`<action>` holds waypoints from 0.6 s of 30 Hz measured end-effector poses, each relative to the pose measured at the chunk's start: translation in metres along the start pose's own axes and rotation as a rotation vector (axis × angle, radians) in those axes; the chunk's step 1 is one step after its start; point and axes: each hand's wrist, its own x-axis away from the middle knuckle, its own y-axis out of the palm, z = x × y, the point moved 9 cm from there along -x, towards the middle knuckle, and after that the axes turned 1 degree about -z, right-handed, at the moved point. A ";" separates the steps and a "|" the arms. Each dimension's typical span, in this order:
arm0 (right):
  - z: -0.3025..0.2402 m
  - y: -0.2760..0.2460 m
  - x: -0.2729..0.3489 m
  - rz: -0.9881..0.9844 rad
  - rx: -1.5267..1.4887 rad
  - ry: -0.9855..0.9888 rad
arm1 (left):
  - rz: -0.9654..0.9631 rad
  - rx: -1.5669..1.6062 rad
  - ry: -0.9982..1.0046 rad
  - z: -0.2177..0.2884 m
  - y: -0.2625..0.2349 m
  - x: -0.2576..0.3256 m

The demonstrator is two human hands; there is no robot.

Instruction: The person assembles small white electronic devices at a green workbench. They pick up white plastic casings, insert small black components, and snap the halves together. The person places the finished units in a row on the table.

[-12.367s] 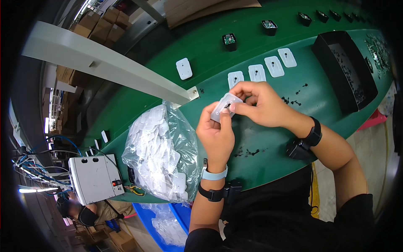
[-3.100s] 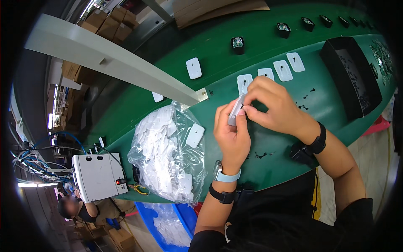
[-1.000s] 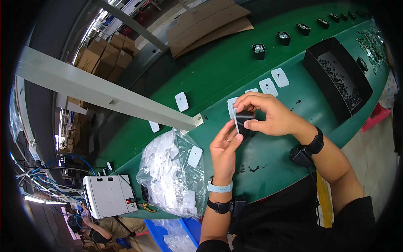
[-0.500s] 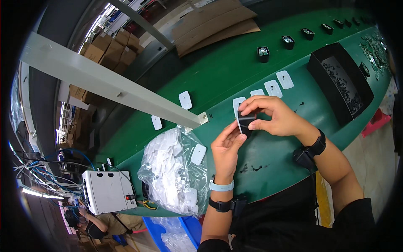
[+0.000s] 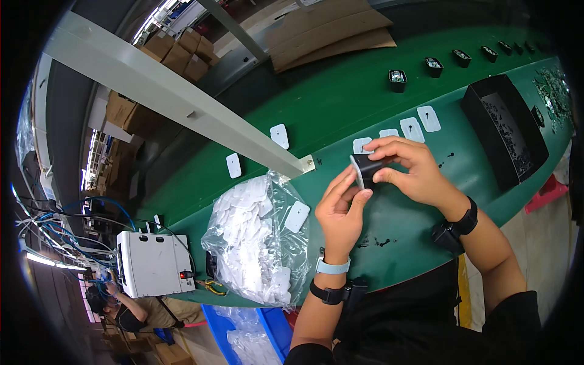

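Head view shows a small black boxy part point(image 5: 368, 165) with a thin white flat plate point(image 5: 356, 173) against its left face, held above the smooth green table point(image 5: 340, 109); the right hand point(image 5: 409, 170) grips the part from above; the left hand point(image 5: 340, 210) pinches the plate's edge from below; a crinkled clear bag of white plates point(image 5: 258, 240) lies just left.

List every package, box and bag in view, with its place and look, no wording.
Clear plastic bag: on the green bench left of the left hand, crumpled, full of white plates.
Cardboard boxes: stacked beyond the bench, upper left, brown.
Flat cardboard sheets: top centre, brown.
Black tray: right end of bench, rectangular, open.
White box unit: lower left, one small red light.
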 end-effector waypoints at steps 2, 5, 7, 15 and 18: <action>0.017 0.004 0.003 -0.009 -0.054 0.084 | 0.062 -0.200 0.062 0.006 -0.004 0.002; 0.012 0.014 0.005 -0.058 -0.132 0.080 | 0.082 -0.548 0.226 0.026 0.001 0.001; 0.005 0.016 0.007 -0.016 -0.055 0.019 | 0.080 -0.596 0.262 0.030 0.006 0.003; -0.016 0.013 0.004 -0.076 0.052 -0.155 | 0.048 -0.088 0.026 0.003 -0.005 0.003; -0.026 0.014 0.007 -0.082 0.196 -0.255 | -0.003 -0.239 0.073 0.010 -0.002 0.004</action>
